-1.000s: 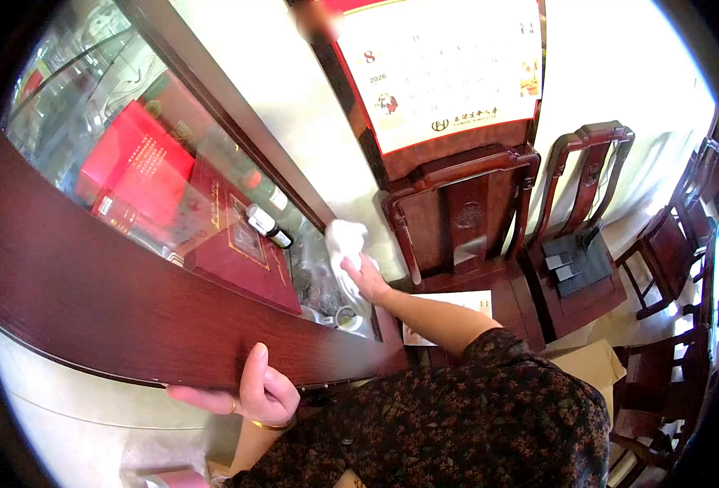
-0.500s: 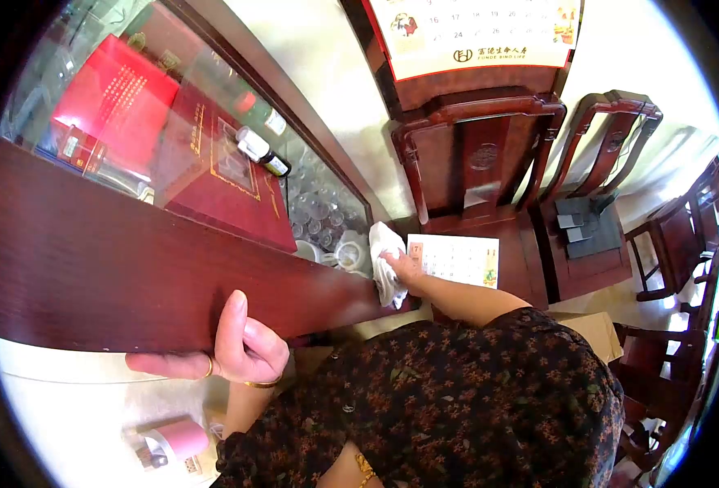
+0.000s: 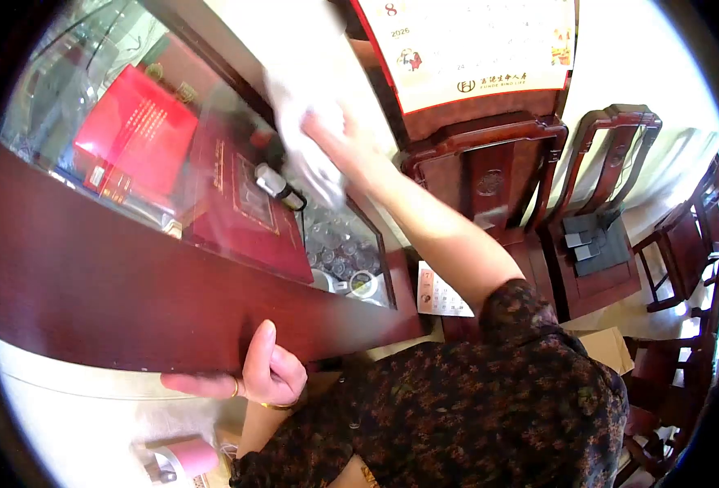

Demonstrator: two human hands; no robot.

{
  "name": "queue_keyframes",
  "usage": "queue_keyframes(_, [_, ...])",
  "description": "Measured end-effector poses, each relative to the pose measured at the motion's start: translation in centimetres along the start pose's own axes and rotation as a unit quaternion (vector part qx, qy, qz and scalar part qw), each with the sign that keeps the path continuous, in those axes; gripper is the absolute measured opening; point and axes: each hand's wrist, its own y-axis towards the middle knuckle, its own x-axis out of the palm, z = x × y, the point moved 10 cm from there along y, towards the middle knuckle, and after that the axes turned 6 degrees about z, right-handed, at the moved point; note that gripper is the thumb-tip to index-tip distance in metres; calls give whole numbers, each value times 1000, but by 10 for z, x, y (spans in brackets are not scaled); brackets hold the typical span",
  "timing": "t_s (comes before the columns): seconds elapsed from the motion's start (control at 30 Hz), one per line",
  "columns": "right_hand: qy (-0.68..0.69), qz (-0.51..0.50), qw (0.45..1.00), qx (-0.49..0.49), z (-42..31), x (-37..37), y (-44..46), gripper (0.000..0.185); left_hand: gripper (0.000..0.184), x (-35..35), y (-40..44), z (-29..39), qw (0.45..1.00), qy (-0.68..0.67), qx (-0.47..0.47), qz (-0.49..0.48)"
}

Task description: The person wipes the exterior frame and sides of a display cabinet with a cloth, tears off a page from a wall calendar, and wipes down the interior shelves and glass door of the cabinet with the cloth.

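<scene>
My right hand is closed on a white cloth, pressed against or just over the glass of a dark wooden cabinet, near its upper right frame. The cloth and hand are somewhat blurred. At the cabinet's lower edge, my left hand has its thumb raised and index finger stretched along the wood, the other fingers curled, with nothing in it. Behind the glass are a bright red box, a dark red box, a small dark bottle with a white cap and several glass cups.
A wall calendar hangs above a carved wooden chair. A calendar sheet lies on that chair's seat. Another chair holds a dark grey item. A cardboard box and a pink roll-shaped object stand lower down.
My right hand has carried the cloth up and left, from the cabinet's lower right corner to its upper right frame. My left hand stays at the lower edge; the view has shifted slightly.
</scene>
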Motion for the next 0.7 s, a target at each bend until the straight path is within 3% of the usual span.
queue_keyframes(0.03, [-30,-5,996,-78,-26,12,21,44,25,-7,-5,-2,997,33,-1,70])
queue_keyframes(0.13, [17,-81,976,-203,-61,55,48,45,27,-3,-1,-1,999,-9,0,37])
queue_keyframes(0.2, [-134,-17,949,-283,-40,52,54,48,27,-1,1,0,998,-18,1,57])
queue_keyframes(0.27, [-113,-40,986,-118,14,31,52,54,27,-2,1,1,996,-33,12,79])
queue_keyframes(0.33, [-148,-63,987,28,81,3,29,63,26,-5,3,5,992,-30,32,115])
queue_keyframes(0.4, [-90,-30,989,115,189,-30,-4,74,25,-4,0,5,998,-21,21,55])
queue_keyframes(0.43, [-240,-21,953,182,219,-54,-26,74,25,-5,-1,6,999,-19,18,36])
queue_keyframes(0.47, [-220,-65,951,209,263,-63,-44,74,24,-2,1,7,1000,-3,17,5])
queue_keyframes(0.5, [-194,-71,944,259,262,-73,-70,72,23,0,3,8,999,13,16,-27])
queue_keyframes(0.53, [-201,-19,914,351,305,-92,-99,74,23,2,3,9,998,30,16,-59])
queue_keyframes(0.57, [-268,-15,889,372,318,-105,-120,61,22,2,0,9,996,39,18,-74])
queue_keyframes(0.6, [-487,-296,815,110,331,-77,-134,43,22,1,-3,10,995,48,19,-90])
queue_keyframes(0.67, [-480,-326,810,84,378,-87,-174,41,22,-10,-21,8,995,51,23,-86])
queue_keyframes(0.7, [-483,-329,808,78,395,-92,-191,41,22,-13,-30,-3,995,-6,-22,-97])
